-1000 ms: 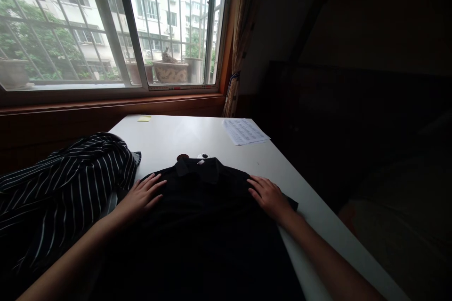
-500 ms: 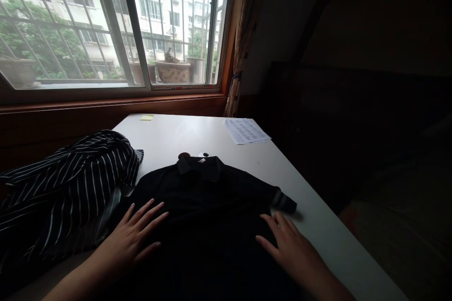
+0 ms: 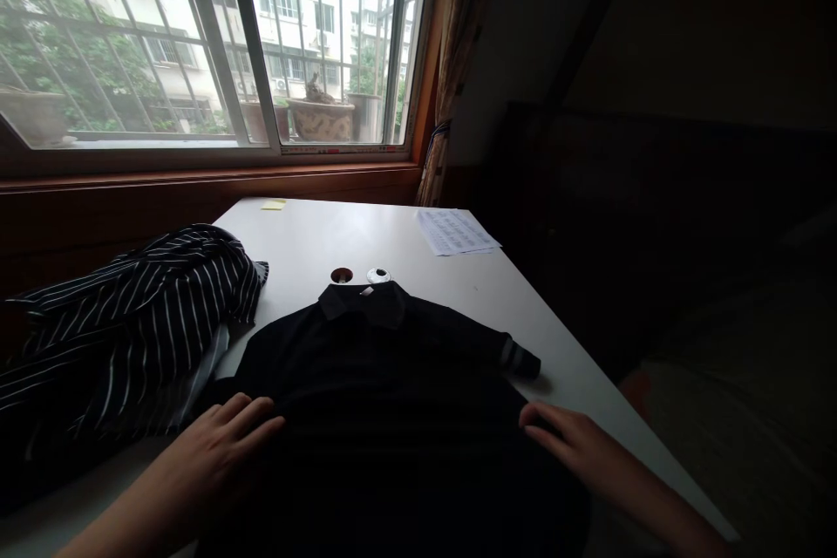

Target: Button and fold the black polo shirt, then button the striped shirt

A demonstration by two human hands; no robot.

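Observation:
A black polo shirt lies spread on the white table with its collar at the far end. Grey bands ring the cuff of its right-hand sleeve. My left hand is closed on the shirt's left side below the armpit, its fingers bent and its thumb hidden. At the opposite side edge, my right hand pinches the fabric between thumb and fingers. The lower part of the shirt is too dark to make out.
A crumpled black-and-white striped garment lies at the left. Beyond the collar are a round hole in the table and a round silvery piece. Printed papers and a yellow note lie toward the window.
Both hands went from spread fingers on the shirt to a grip at its sides, the right moving outward. The shirt has shifted slightly toward me, baring more of the round hole.

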